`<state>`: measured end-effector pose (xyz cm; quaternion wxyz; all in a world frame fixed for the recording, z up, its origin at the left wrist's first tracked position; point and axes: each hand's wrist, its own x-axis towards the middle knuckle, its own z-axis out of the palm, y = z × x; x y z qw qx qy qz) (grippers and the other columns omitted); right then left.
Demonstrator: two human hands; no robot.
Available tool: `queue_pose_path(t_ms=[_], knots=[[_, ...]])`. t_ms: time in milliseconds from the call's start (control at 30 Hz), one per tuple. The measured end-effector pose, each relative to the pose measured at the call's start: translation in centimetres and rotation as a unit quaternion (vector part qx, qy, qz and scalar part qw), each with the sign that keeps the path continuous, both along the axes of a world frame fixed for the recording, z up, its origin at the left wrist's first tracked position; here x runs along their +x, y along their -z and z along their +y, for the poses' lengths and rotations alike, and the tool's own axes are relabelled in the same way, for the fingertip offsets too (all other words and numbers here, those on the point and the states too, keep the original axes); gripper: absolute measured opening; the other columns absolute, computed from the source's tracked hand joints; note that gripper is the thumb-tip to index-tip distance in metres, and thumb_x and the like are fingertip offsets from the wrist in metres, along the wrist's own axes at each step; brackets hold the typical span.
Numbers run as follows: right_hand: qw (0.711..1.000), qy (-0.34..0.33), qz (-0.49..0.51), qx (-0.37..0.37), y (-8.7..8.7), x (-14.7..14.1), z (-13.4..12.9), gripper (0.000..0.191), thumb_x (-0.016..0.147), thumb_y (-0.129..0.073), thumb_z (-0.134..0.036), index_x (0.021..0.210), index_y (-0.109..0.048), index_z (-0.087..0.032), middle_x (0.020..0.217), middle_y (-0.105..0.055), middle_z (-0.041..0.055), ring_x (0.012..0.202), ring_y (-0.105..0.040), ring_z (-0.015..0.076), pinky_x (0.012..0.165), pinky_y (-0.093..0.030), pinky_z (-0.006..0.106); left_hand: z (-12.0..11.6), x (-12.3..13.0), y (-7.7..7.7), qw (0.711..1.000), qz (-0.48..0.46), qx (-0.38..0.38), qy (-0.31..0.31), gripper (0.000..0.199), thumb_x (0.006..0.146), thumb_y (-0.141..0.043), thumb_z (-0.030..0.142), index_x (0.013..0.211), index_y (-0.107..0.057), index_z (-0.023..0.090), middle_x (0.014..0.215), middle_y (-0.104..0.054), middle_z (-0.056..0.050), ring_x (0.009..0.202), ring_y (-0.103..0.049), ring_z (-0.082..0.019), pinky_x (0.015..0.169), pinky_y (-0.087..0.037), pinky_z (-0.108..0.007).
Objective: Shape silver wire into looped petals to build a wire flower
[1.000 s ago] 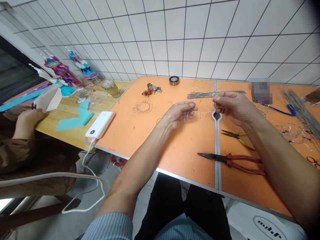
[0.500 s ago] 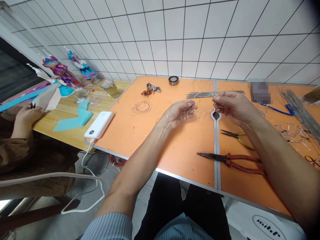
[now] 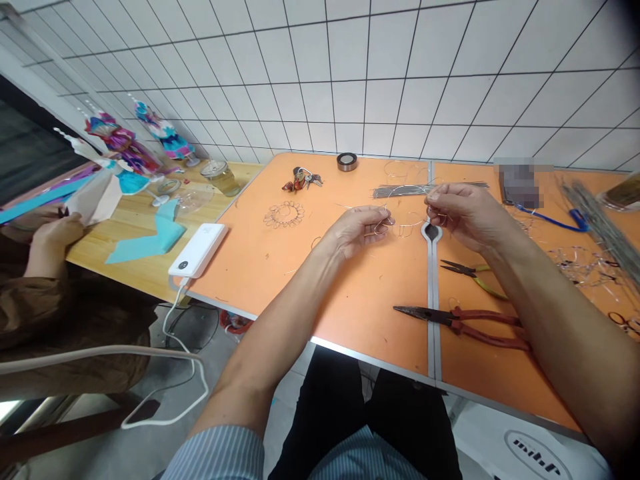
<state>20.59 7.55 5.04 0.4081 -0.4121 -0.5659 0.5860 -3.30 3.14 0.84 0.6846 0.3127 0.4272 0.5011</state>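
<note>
A thin, looped wire (image 3: 411,220) stretches between my two hands above the orange table (image 3: 345,293). My left hand (image 3: 363,230) pinches its left end, fingers bent around small loops. The right end is pinched between thumb and fingers of my right hand (image 3: 457,208). Behind the hands lies a bundle of straight grey wires (image 3: 400,191). A flower-shaped ring of bent wire (image 3: 284,215) rests flat to the left. Red-handled long-nose pliers (image 3: 460,321) and smaller yellow-handled pliers (image 3: 470,272) lie below my right hand. The finer wire loops are hard to make out.
A roll of tape (image 3: 347,161) and a bunch of keys (image 3: 303,180) are at the back. A white power bank (image 3: 199,251) sits at the left edge. More wires (image 3: 583,265) lie right. A person's hand (image 3: 57,239) holds pale material at far left.
My left hand has shifted very slightly, and the wire loops beside its fingers have turned a little. At far left, the other person's hand has moved slightly toward the pale material.
</note>
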Motion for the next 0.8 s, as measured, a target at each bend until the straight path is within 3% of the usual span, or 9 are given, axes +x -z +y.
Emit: queue_pose_path(t_ms=[300, 433, 567, 700, 800], knots=[[1.0, -0.014, -0.01, -0.001, 0.3, -0.1, 0.1, 0.033, 0.074, -0.104, -0.035, 0.07, -0.074, -0.02, 0.078, -0.062, 0.0028, 0.071, -0.056, 0.0122, 0.061, -0.049, 0.022, 0.1, 0.2, -0.3, 0.999, -0.027, -0.01, -0.025, 0.012, 0.096, -0.089, 0.019, 0.093, -0.079, 0.014, 0.089, -0.084, -0.004, 0.071, -0.071, -0.009, 0.081, -0.058, -0.027], [0.998, -0.018, -0.051, 0.01, 1.2, 0.3, 0.9, 0.04, 0.077, -0.106, -0.051, 0.074, -0.077, -0.023, 0.079, -0.065, 0.0036, 0.076, -0.057, 0.0158, 0.061, -0.05, 0.024, 0.1, 0.4, -0.4, 0.999, -0.027, -0.005, -0.047, 0.011, 0.1, -0.086, 0.017, 0.093, -0.078, 0.014, 0.086, -0.083, -0.003, 0.069, -0.071, -0.008, 0.08, -0.057, -0.026], [0.987, 0.082, -0.129, 0.053, 1.2, 0.9, 1.3, 0.042, 0.098, -0.09, -0.062, 0.084, -0.083, -0.023, 0.083, -0.068, 0.0053, 0.082, -0.062, 0.0189, 0.071, -0.052, 0.031, 0.2, 0.2, -0.3, 0.998, -0.008, 0.001, -0.059, 0.014, 0.096, -0.091, 0.02, 0.093, -0.078, 0.015, 0.084, -0.081, -0.002, 0.07, -0.069, -0.008, 0.081, -0.057, -0.026], [0.945, 0.197, -0.18, 0.189, 0.0, 0.7, 0.2, 0.025, 0.107, -0.083, -0.041, 0.088, -0.08, -0.026, 0.087, -0.069, 0.0056, 0.084, -0.06, 0.0218, 0.084, -0.052, 0.04, 0.4, -0.2, 0.4, 0.999, 0.005, 0.03, -0.03, 0.026, 0.086, -0.1, 0.028, 0.095, -0.079, 0.016, 0.086, -0.08, -0.001, 0.074, -0.07, -0.01, 0.083, -0.056, -0.027], [0.885, 0.186, -0.233, 0.358, -0.4, -0.2, -1.0, 0.013, 0.101, -0.079, -0.019, 0.09, -0.08, -0.026, 0.095, -0.071, 0.0078, 0.088, -0.063, 0.0249, 0.088, -0.052, 0.044, 0.4, -0.3, 1.0, 0.999, 0.009, 0.047, -0.009, 0.031, 0.082, -0.103, 0.033, 0.095, -0.08, 0.016, 0.088, -0.081, -0.002, 0.076, -0.07, -0.01, 0.085, -0.057, -0.028]])
